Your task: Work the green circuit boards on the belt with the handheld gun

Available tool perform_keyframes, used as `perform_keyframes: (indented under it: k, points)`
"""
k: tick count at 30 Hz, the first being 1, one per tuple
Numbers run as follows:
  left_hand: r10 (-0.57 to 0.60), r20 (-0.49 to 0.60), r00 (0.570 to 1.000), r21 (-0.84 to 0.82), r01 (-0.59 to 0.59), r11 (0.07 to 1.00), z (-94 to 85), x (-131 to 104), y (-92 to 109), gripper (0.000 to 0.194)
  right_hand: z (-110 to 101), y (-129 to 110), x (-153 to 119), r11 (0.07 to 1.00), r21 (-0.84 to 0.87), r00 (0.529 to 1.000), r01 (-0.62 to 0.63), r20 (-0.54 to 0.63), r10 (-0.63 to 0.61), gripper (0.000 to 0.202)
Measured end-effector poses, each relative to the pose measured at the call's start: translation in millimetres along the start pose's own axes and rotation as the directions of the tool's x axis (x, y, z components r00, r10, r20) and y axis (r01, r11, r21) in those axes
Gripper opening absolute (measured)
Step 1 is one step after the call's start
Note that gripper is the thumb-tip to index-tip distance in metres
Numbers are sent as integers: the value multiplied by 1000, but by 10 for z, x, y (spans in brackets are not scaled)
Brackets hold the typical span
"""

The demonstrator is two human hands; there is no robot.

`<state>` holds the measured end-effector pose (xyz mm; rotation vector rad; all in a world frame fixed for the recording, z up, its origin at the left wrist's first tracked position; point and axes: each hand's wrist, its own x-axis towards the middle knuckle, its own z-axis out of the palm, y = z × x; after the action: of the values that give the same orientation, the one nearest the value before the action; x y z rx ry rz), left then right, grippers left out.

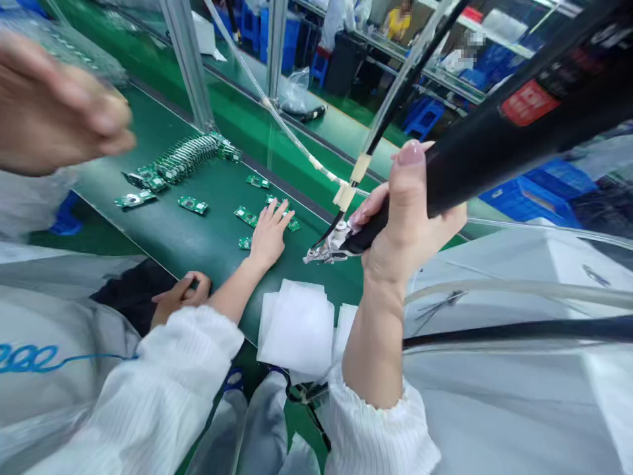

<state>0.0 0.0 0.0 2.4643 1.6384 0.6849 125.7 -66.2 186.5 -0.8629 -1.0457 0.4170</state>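
Observation:
My right hand (403,211) is wrapped around a black screwdriver (494,125) with a thick cylindrical body. Its metal nozzle (329,247) points down and left above the table, apart from the boards, and a feed tube (359,173) joins it. My left hand (270,234) reaches over the green table with fingers spread across a small green circuit board (293,223), partly hidden by the fingers; whether it grips the board is unclear. Close by lie another circuit board (246,216) and one (244,243) partly covered by my hand.
A row of stacked circuit boards (188,158) stands near the metal post (190,66). White sheets (299,323) lie at the table's front edge. A co-worker's blurred hand (59,109) is at upper left, another person's hand (185,297) below. A white cabinet (499,369) stands right.

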Motion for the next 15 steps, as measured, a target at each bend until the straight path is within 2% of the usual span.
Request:
perform_keyframes:
  k: [4, 7, 11, 15]
  points:
    - [70, 84, 994, -27, -68, 997, -31, 265, -59, 41, -16, -18, -43, 999, -39, 1000, -6, -1, 6, 21]
    - [102, 115, 988, -40, -98, 994, -52, 259, -25, 33, -27, -1, -45, 998, -52, 1000, -23, -11, 22, 24]
    - [121, 126, 985, -71, -113, 991, -32, -63, 176, 17, -27, 34, -16, 998, -47, 998, -34, -47, 32, 25]
    - [52, 78, 996, -95, -44, 994, -25, -552, 421, 24, -24, 58, 9, 998, -5, 997, -58, -52, 58, 25]
